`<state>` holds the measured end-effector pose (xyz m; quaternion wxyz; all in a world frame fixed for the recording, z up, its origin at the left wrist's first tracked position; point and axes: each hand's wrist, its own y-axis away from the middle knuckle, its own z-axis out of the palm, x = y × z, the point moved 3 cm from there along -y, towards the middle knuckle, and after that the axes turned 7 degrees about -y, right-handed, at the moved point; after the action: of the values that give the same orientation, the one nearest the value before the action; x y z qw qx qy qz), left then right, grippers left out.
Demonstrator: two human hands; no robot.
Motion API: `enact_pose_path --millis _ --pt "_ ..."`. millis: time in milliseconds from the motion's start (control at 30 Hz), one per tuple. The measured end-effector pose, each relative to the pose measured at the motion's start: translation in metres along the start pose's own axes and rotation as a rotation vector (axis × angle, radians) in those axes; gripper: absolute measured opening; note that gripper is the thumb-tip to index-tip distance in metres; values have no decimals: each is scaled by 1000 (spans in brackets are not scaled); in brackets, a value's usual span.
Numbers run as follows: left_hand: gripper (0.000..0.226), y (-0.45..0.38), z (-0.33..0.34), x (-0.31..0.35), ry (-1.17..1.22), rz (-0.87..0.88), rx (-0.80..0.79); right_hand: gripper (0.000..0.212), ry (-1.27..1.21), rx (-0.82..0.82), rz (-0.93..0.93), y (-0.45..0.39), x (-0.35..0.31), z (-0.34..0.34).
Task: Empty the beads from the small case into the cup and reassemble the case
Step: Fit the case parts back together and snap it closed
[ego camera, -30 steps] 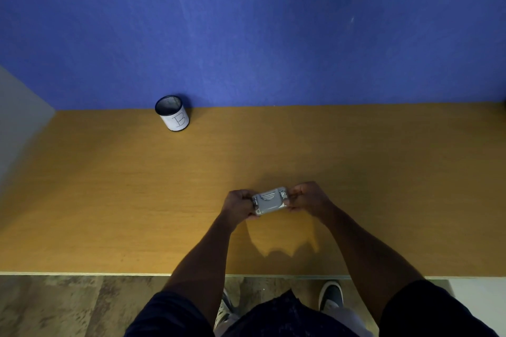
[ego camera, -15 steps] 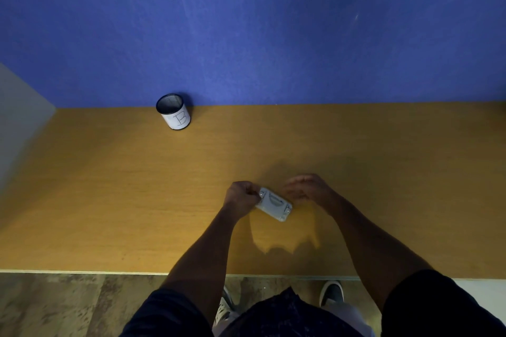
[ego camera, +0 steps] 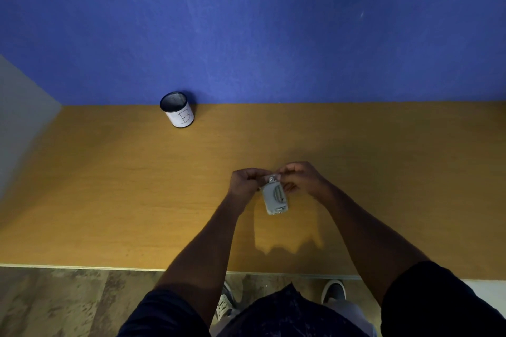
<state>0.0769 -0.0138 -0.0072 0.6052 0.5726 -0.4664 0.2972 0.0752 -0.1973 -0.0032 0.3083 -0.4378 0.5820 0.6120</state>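
A: Both hands are up over the wooden table [ego camera: 109,200], and the small grey case [ego camera: 274,197] is between them, turned end-on, its long side running away from the person.

B: The left hand [ego camera: 246,183] is curled around the far left corner of the case, fingers closed on it.

A: And the right hand [ego camera: 302,176] pinches at the case's far end, fingertips bunched at the small metal fitting there. What exactly they grip is hard to tell from this angle.

B: The near end of the case hangs free, nothing touching it. Lid looks closed.

A: The cup [ego camera: 178,110], white with a dark rim and a letter B on its side, stands upright well away from the case, far and to the left, against the blue wall [ego camera: 273,22].

B: No beads in view.
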Motion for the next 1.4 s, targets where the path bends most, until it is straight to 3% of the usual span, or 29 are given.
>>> enact_pose_path --millis 167,467,667,800,900,1067,1267,1400 --pt "10 6 1 -7 238 -98 10 22 10 137 -142 4 3 -3" --pt "14 7 5 -4 100 -91 91 6 170 179 -279 9 10 -3" --pt "14 5 8 -4 142 -190 199 11 250 190 -322 13 9 4" --pt "16 8 4 -4 170 -212 126 5 183 134 -254 8 6 -2" --pt "12 8 2 -5 138 -213 44 14 195 40 -194 4 -3 -2" --pt "10 10 4 -11 121 -234 42 19 231 -48 -41 -5 -9 -1" --pt "10 8 15 -11 91 -243 28 12 193 -21 10 -10 -4 -5" --pt "11 9 19 -13 124 -277 53 7 -50 66 96 -5 11 -7"
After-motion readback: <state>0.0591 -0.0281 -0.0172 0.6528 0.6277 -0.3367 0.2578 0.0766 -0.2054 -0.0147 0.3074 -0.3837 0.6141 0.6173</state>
